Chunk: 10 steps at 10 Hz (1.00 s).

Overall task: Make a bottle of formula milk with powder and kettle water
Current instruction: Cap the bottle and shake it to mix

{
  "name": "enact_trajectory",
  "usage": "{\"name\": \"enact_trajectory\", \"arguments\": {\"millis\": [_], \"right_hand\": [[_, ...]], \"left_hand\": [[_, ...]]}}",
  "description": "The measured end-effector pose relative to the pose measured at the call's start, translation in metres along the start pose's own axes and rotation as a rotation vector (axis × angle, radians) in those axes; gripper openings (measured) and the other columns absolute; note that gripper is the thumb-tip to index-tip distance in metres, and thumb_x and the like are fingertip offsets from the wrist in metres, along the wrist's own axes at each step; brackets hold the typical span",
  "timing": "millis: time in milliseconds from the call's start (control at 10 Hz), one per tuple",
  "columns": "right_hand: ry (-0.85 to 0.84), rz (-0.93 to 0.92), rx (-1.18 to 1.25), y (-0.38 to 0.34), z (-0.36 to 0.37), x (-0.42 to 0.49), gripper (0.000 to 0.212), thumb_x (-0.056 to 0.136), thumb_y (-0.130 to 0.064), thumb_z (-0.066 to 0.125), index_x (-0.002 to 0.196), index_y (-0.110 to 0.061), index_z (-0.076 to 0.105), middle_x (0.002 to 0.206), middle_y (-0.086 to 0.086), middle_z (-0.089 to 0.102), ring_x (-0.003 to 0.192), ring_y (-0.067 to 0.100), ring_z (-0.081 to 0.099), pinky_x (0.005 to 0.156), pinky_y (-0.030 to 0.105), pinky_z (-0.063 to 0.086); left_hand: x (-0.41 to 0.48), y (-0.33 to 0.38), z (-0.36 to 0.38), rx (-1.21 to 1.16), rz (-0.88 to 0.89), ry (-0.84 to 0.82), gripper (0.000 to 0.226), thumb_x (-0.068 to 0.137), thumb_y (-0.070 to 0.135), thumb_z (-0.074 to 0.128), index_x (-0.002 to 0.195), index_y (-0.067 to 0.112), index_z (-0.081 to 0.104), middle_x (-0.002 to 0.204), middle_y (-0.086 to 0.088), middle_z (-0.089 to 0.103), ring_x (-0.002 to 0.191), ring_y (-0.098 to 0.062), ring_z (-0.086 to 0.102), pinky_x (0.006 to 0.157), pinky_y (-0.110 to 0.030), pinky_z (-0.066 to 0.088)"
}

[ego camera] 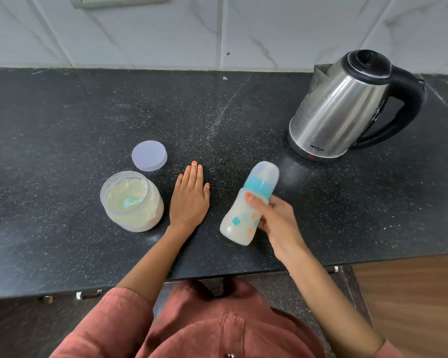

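Observation:
My right hand (277,220) grips a baby bottle (239,223) full of milky white liquid, tilted with its base toward me and held above the black counter (63,120). The bottle has a blue collar and a clear cap over the teat. My left hand (189,197) lies flat on the counter, fingers together, holding nothing. Left of it stands an uncapped clear jar of pale formula powder (132,202) with a blue scoop sunk in it. The jar's lilac lid (149,155) lies just behind the jar. A steel kettle (344,109) with a black handle stands at the back right.
White marble-look wall tiles (217,29) run behind the counter. The counter's front edge (140,285) is near my body, with cabinet handles below it. A wooden floor (411,301) shows at the lower right. Faint powder dust marks the counter's middle.

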State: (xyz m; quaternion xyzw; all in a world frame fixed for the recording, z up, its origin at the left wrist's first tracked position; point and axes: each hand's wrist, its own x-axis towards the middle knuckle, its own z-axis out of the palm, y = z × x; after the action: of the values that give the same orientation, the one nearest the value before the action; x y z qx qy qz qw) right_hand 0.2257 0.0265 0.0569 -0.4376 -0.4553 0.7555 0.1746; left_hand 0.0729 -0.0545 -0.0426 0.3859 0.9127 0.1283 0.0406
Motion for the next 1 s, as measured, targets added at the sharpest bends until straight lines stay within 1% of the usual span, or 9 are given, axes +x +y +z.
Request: {"name": "enact_trajectory", "arguments": {"millis": [100, 200, 300, 500, 600, 700, 800, 900, 1000], "right_hand": [[0.135, -0.018, 0.374, -0.01, -0.002, 0.007, 0.005, 0.085, -0.019, 0.061, 0.089, -0.017, 0.064, 0.088, -0.002, 0.069, 0.083, 0.01, 0.064, 0.067, 0.024, 0.057], [0.096, -0.018, 0.311, -0.008, -0.001, 0.004, 0.005, 0.086, -0.019, 0.06, 0.09, -0.016, 0.062, 0.087, -0.001, 0.068, 0.08, 0.009, 0.064, 0.064, 0.022, 0.057], [-0.047, 0.019, 0.0, 0.0, -0.001, -0.004, 0.008, 0.081, -0.014, 0.065, 0.089, -0.013, 0.066, 0.087, 0.002, 0.07, 0.082, 0.013, 0.065, 0.073, 0.028, 0.056], [0.134, -0.055, 0.462, -0.021, -0.011, 0.01, 0.008, 0.087, -0.02, 0.059, 0.094, -0.017, 0.061, 0.094, -0.001, 0.067, 0.087, 0.01, 0.064, 0.068, 0.023, 0.057], [0.012, -0.036, 0.175, -0.01, -0.007, 0.002, 0.008, 0.085, -0.015, 0.061, 0.093, -0.016, 0.062, 0.091, 0.0, 0.068, 0.08, 0.009, 0.065, 0.072, 0.026, 0.057], [-0.069, -0.014, -0.055, -0.004, -0.01, -0.003, 0.01, 0.079, -0.012, 0.066, 0.089, -0.015, 0.066, 0.09, 0.003, 0.069, 0.086, 0.016, 0.065, 0.083, 0.036, 0.053], [0.069, -0.028, 0.309, -0.017, -0.012, 0.007, 0.012, 0.085, -0.015, 0.061, 0.096, -0.013, 0.064, 0.091, 0.001, 0.069, 0.083, 0.011, 0.065, 0.071, 0.027, 0.057], [0.15, -0.063, 0.432, -0.021, -0.013, 0.012, 0.016, 0.087, -0.019, 0.059, 0.102, -0.015, 0.061, 0.096, 0.0, 0.066, 0.086, 0.01, 0.064, 0.07, 0.024, 0.056], [-0.014, 0.009, 0.109, -0.008, -0.006, -0.002, 0.007, 0.084, -0.015, 0.062, 0.09, -0.014, 0.064, 0.085, -0.001, 0.07, 0.076, 0.009, 0.066, 0.066, 0.023, 0.057]], "left_hand": [[0.0, -0.001, 0.0, -0.006, 0.002, 0.005, 0.052, 0.101, 0.03, 0.019, 0.147, 0.008, 0.009, 0.157, -0.007, 0.007, 0.145, -0.019, 0.004, 0.117, -0.032, 0.002], [0.0, 0.0, 0.0, -0.002, 0.004, 0.006, 0.052, 0.101, 0.03, 0.02, 0.147, 0.008, 0.009, 0.157, -0.007, 0.008, 0.145, -0.019, 0.005, 0.116, -0.032, 0.002], [0.0, 0.0, 0.001, 0.006, 0.003, 0.006, 0.052, 0.101, 0.03, 0.02, 0.147, 0.008, 0.01, 0.156, -0.008, 0.008, 0.145, -0.019, 0.006, 0.116, -0.033, 0.003], [0.0, 0.001, 0.0, -0.004, 0.003, 0.0, 0.052, 0.101, 0.029, 0.02, 0.147, 0.007, 0.01, 0.156, -0.008, 0.007, 0.145, -0.02, 0.005, 0.117, -0.033, 0.003], [0.0, 0.001, -0.001, -0.006, 0.007, 0.009, 0.052, 0.101, 0.028, 0.022, 0.146, 0.007, 0.012, 0.156, -0.009, 0.009, 0.145, -0.02, 0.007, 0.117, -0.034, 0.004], [0.0, 0.0, -0.001, -0.001, 0.006, 0.003, 0.052, 0.101, 0.029, 0.021, 0.147, 0.007, 0.011, 0.156, -0.009, 0.009, 0.145, -0.02, 0.007, 0.116, -0.034, 0.004], [0.0, 0.001, -0.001, 0.005, 0.005, 0.002, 0.052, 0.101, 0.03, 0.019, 0.147, 0.007, 0.01, 0.156, -0.008, 0.007, 0.145, -0.019, 0.005, 0.116, -0.033, 0.003], [-0.001, 0.001, -0.001, 0.008, 0.006, 0.002, 0.052, 0.101, 0.03, 0.019, 0.147, 0.007, 0.01, 0.156, -0.008, 0.007, 0.145, -0.02, 0.005, 0.116, -0.033, 0.003], [0.0, 0.0, -0.001, 0.007, 0.006, 0.005, 0.052, 0.101, 0.029, 0.02, 0.147, 0.007, 0.011, 0.156, -0.008, 0.008, 0.145, -0.02, 0.006, 0.116, -0.033, 0.003]]}}
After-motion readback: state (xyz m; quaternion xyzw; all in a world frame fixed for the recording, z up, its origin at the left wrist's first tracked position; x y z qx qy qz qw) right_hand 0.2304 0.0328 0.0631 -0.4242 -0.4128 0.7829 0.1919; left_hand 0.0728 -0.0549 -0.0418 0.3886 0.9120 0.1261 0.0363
